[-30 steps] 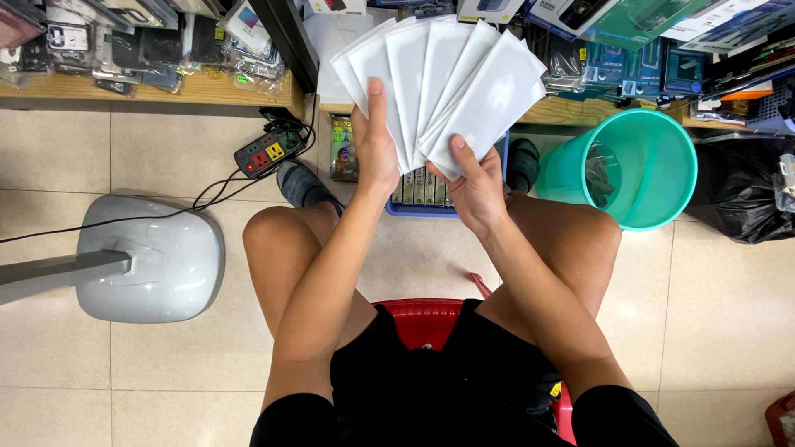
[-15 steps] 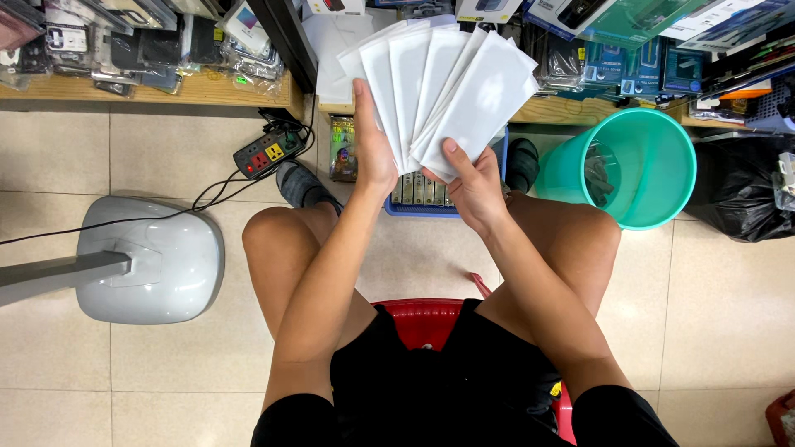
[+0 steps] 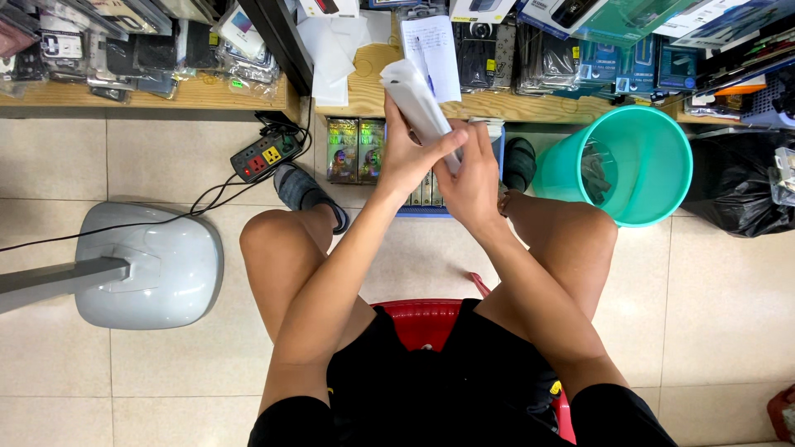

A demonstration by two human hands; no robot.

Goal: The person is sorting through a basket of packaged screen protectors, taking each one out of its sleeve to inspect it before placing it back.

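Both my hands hold a stack of white flat packets (image 3: 414, 98), squared into one bundle and tilted up to the left. My left hand (image 3: 407, 153) grips the stack from the left side, thumb across its lower edge. My right hand (image 3: 472, 178) closes on the lower right end of the same stack. I sit on a red stool (image 3: 418, 319) with my knees apart, above a tiled floor. The stack is raised in front of a low wooden shelf (image 3: 373, 91).
A teal bin (image 3: 662, 149) stands to the right, a black bag (image 3: 741, 194) beside it. A power strip (image 3: 263, 156) with cables lies left of my foot. A grey fan base (image 3: 157, 265) sits at left. A blue tray (image 3: 431, 205) and packaged goods fill the shelves ahead.
The white packets were fanned out wide in both hands; now they are gathered into one closed stack, held lower and tilted.
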